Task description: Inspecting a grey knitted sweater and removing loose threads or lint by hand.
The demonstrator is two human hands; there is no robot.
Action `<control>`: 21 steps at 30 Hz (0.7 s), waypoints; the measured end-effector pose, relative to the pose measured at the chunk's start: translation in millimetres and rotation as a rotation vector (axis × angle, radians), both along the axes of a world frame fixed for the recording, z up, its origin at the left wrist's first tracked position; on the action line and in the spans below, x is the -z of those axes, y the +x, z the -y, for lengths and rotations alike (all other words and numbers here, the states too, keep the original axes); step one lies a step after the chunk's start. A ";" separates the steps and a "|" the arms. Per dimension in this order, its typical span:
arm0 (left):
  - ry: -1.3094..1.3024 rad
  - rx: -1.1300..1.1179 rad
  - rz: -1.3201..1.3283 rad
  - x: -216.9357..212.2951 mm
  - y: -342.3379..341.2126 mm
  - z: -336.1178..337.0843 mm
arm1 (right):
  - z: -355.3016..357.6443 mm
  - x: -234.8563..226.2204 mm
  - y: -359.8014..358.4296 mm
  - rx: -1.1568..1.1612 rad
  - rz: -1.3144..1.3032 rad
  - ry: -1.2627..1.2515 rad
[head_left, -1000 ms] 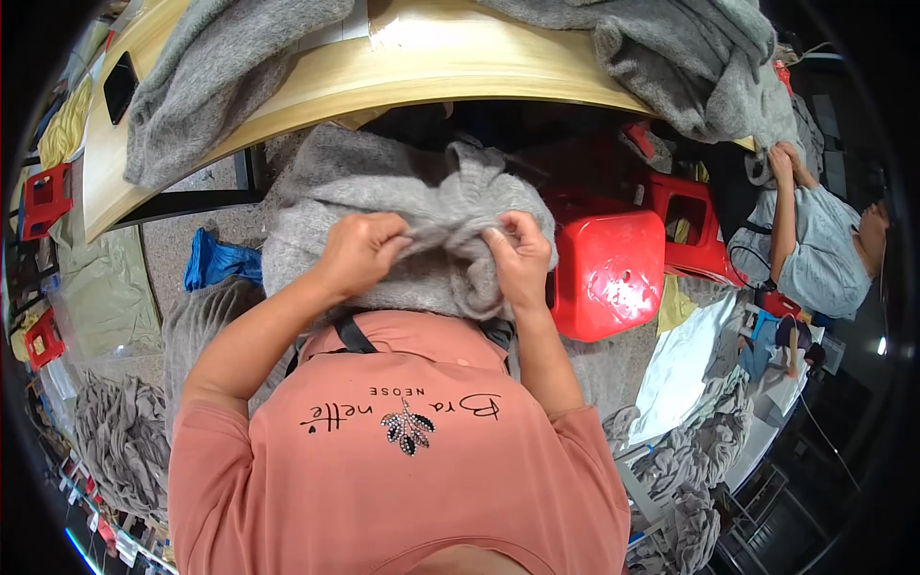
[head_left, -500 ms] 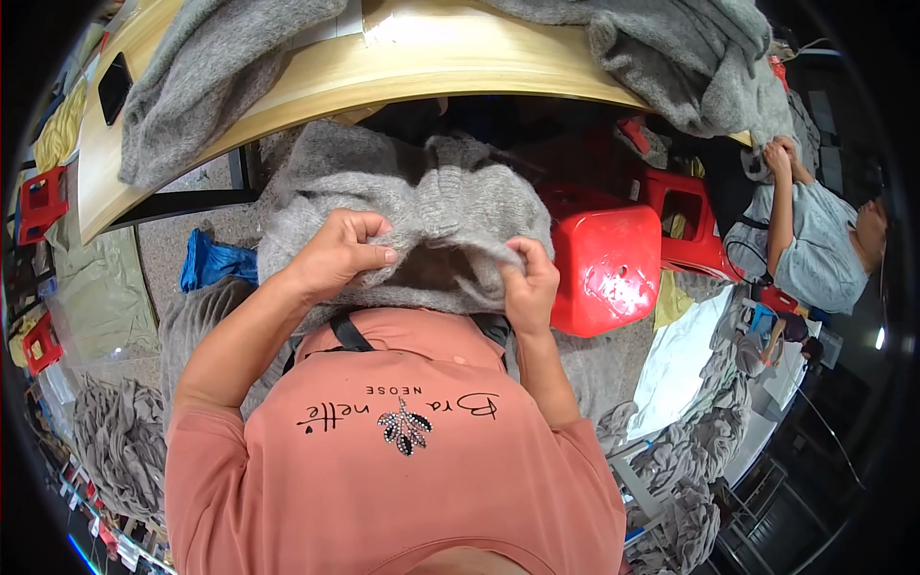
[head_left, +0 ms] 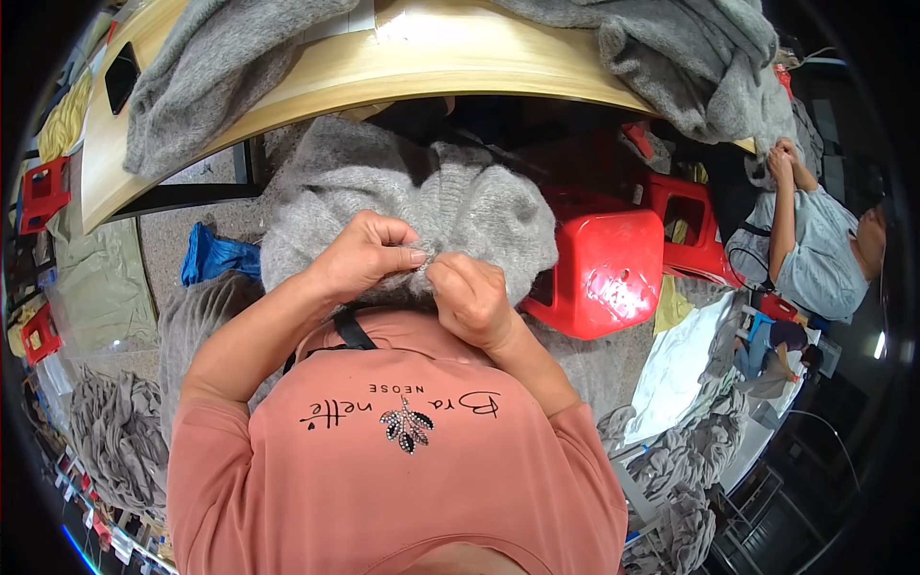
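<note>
A fuzzy grey knitted garment (head_left: pixel 412 196) lies bunched over my lap, below the edge of a wooden table (head_left: pixel 402 67). My left hand (head_left: pixel 362 254) pinches the garment's near edge between thumb and fingers. Right beside it, my right hand (head_left: pixel 471 299) grips the same edge, the two hands almost touching. My salmon-pink shirt fills the lower part of the view.
More grey knitwear (head_left: pixel 690 57) is heaped on the table, with a dark phone (head_left: pixel 122 77) at its left end. A red plastic stool (head_left: pixel 606 273) stands to my right. Another person (head_left: pixel 815 249) in light blue handles grey fabric at far right. Grey garments (head_left: pixel 120 441) pile on the floor.
My two hands, set apart on the garment's edge a second ago, have come together at the middle. The knit has bunched up more under them.
</note>
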State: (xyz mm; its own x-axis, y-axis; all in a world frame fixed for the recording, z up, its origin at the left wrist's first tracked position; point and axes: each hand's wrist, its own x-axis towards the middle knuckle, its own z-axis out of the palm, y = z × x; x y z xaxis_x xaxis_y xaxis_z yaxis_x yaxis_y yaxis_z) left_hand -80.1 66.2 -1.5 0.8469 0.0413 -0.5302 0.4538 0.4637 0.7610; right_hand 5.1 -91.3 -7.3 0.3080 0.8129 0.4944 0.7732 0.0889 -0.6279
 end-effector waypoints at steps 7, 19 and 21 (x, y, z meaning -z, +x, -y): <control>-0.011 -0.002 0.017 5.2 -3.6 -0.3 | -2.2 1.9 -2.9 0.059 0.019 0.114; -0.039 -0.021 -0.028 1.1 -2.5 -2.3 | -4.5 2.8 -2.9 0.014 0.057 0.043; -0.030 -0.032 0.004 6.1 -5.2 -1.8 | -4.8 2.5 -3.4 0.013 0.056 0.020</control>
State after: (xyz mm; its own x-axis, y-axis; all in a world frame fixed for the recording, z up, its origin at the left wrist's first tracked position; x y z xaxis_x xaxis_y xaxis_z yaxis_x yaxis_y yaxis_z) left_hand -85.3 68.0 -7.6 0.8473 0.0526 -0.5286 0.4355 0.5009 0.7480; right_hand 1.7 -86.5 -9.8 0.2899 0.7986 0.5275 0.8080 0.0911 -0.5821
